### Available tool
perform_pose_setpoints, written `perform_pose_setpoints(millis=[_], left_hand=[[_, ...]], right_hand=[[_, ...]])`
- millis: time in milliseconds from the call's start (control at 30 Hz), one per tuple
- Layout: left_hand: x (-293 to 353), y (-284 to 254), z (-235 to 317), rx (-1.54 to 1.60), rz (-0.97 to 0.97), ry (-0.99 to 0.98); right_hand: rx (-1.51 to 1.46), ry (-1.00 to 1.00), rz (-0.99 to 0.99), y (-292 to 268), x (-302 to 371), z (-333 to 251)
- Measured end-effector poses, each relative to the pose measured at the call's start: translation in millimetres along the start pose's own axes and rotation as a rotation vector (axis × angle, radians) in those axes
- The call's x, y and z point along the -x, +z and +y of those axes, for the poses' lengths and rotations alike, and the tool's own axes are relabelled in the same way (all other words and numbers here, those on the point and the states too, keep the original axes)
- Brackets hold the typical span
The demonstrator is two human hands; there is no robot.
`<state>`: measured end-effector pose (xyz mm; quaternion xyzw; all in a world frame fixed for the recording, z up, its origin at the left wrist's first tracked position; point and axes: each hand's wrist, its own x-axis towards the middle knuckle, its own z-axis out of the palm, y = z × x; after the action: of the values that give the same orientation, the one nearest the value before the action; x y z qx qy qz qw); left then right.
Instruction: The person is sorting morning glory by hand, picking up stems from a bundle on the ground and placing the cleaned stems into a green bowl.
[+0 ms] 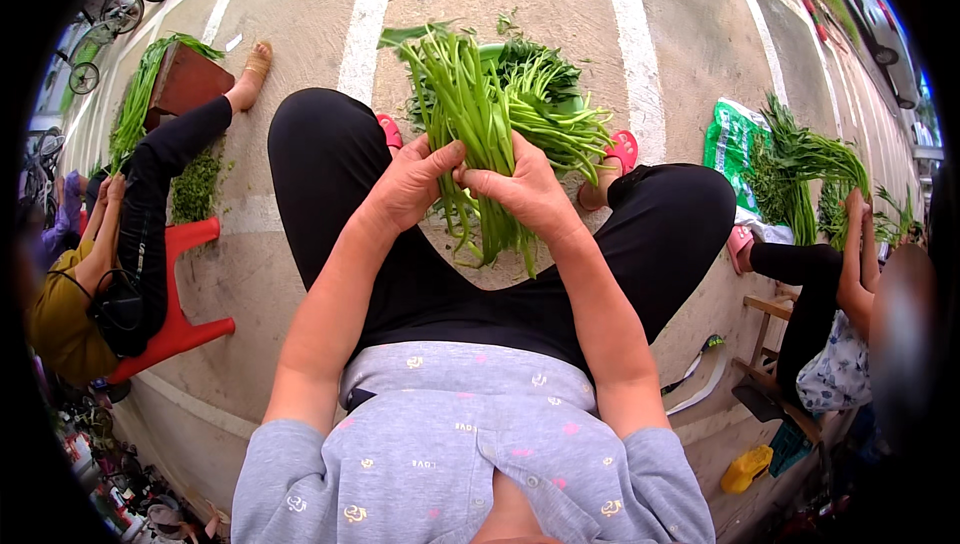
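Note:
Between my knees I hold a bunch of long-stemmed leafy greens (pixel 462 94), which looks like water spinach. My left hand (pixel 408 186) is closed round the bunch's left side, thumb pressed across the front. From the right, my right hand (pixel 520 189) grips the same stems, and the two thumbs nearly meet. The cut-looking ends hang below my hands, while the upper part fans out away from me. Behind the bunch, a second heap of greens (pixel 555 109) lies over a green container (pixel 490 51), mostly hidden by stems and leaves.
At left, a person beside a red plastic stool (pixel 180 294) has greens draped near a brown box (pixel 188 82). A person at right holds greens (pixel 815 159) near a green-and-white sack (pixel 733 149). A yellow object (pixel 746 468) lies lower right. Bicycles (pixel 122 12) stand far left.

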<state>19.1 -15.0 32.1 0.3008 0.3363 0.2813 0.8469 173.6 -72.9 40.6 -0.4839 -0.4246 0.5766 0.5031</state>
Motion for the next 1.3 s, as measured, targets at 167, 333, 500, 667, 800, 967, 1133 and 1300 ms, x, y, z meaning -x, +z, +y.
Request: perform_pose_setpoints(millis=[167, 333, 500, 667, 800, 967, 1133, 1300], left_hand=[[-6, -15, -8, 0.031, 0.034, 0.004], [-3, -7, -5, 0.081, -0.080, -0.043], [-5, -4, -2, 0.098, -0.202, -0.084], [-5, -4, -3, 0.108, -0.215, -0.080], [-3, -4, -1, 0.056, -0.249, -0.046], [0, -4, -1, -0.114, -0.180, -0.062], [2, -4, -1, -0.209, -0.087, -0.134], [-5, -12, -3, -0.042, 0.076, 0.030]], right_hand=[[0.029, 0.027, 0.030, 0, -4, 13], [0.110, -0.021, 0.066, -2, -5, 24], [0.379, 0.011, 0.124, 6, -1, 21], [0.493, -0.042, 0.219, 8, -5, 31], [0.357, -0.012, 0.234, 9, -9, 31], [-0.046, 0.007, 0.160, 6, -11, 14], [-0.082, 0.041, 0.117, 0, -8, 9], [-0.161, 0.036, 0.179, -7, -9, 1]])
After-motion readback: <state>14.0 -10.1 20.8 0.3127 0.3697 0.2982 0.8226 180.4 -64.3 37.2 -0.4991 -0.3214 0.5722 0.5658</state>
